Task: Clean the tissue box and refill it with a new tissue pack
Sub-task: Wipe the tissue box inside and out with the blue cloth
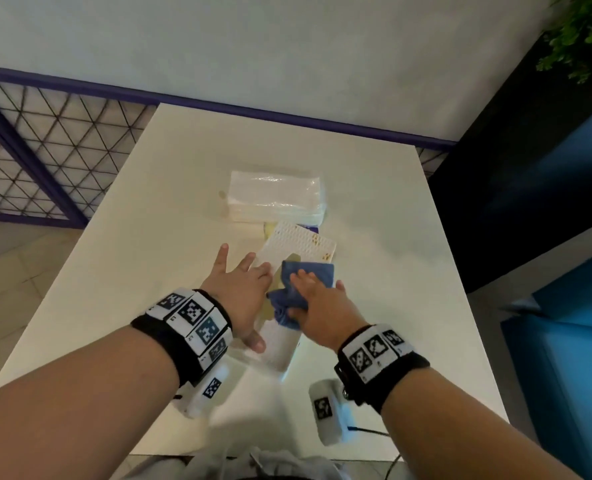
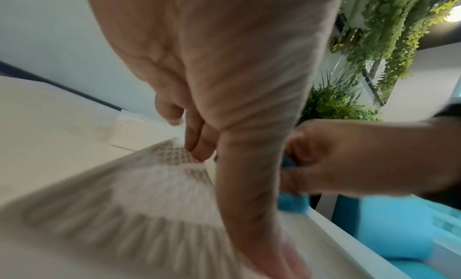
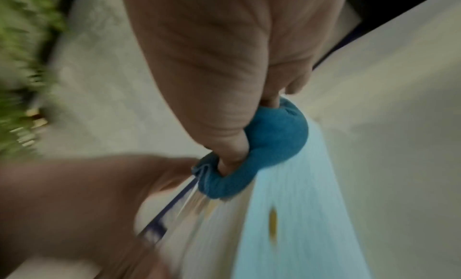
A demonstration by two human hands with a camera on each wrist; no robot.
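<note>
Head view: your left hand [image 1: 239, 289] flat on the tissue box [image 1: 298, 247], right hand [image 1: 317, 299] clutching the cloth [image 1: 292, 271]; hard wiping could skid it into the tissue pack [image 1: 275, 195] behind.

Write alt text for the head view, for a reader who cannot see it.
Seen from above, a right hand presses a blue cloth onto a white tissue box on a white table, while the left hand steadies the box. A wrapped tissue pack lies just beyond the box.

R hand [image 1: 317, 299] presses blue cloth [image 1: 296, 275] on tissue box [image 1: 301, 245]; L hand [image 1: 242, 292] steadies.
</note>
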